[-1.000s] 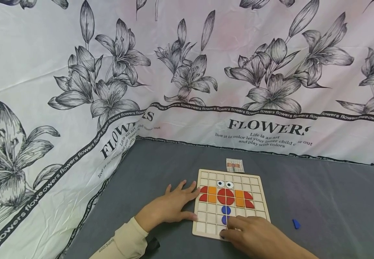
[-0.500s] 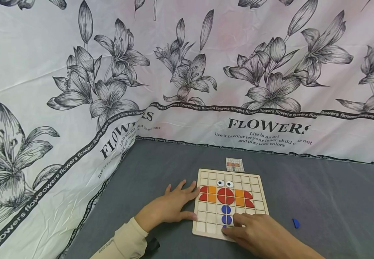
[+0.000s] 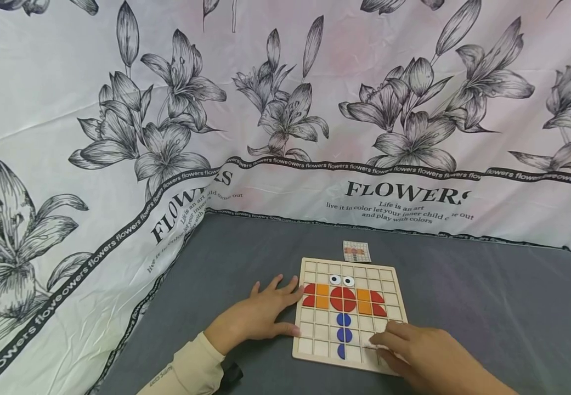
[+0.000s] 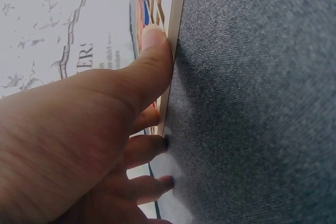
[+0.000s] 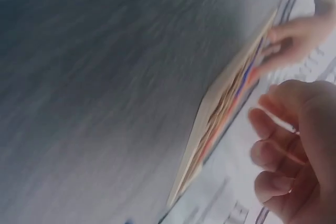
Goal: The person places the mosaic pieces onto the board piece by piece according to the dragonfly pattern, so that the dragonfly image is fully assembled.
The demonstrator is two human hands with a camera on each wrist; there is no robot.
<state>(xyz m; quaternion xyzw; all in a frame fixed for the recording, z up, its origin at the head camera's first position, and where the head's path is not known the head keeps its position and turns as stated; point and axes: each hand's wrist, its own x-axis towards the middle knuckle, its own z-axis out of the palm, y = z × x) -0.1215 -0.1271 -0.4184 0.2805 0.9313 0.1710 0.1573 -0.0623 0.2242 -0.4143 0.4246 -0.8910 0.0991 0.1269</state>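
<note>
A wooden grid board (image 3: 317, 348) lies on the grey cloth. Flat pieces form a figure on it: two eye discs (image 3: 341, 280), a red circle (image 3: 343, 300), orange rectangles (image 3: 364, 302) and red quarter pieces (image 3: 310, 296) at the sides. Below the red circle run two blue circles (image 3: 344, 319) and a blue half-circle (image 3: 341, 351). My left hand (image 3: 260, 314) has its fingers spread, thumb and fingertips touching the board's left edge. Above the board's lower right corner is my right hand (image 3: 420, 348), fingers loosely bent, nothing visible between them. The right wrist view shows a blue bit (image 5: 129, 222) at its bottom edge.
A small pattern card (image 3: 356, 252) lies just behind the board. A white curtain (image 3: 285, 189) printed with flowers hangs around the back and left of the grey cloth (image 3: 502, 296). A black object (image 3: 232, 376) sits beside the left sleeve.
My right hand has let go of the blue half-circle in the lowest row and moved right. It now covers the spot where a loose blue piece lay. My left hand stays put.
</note>
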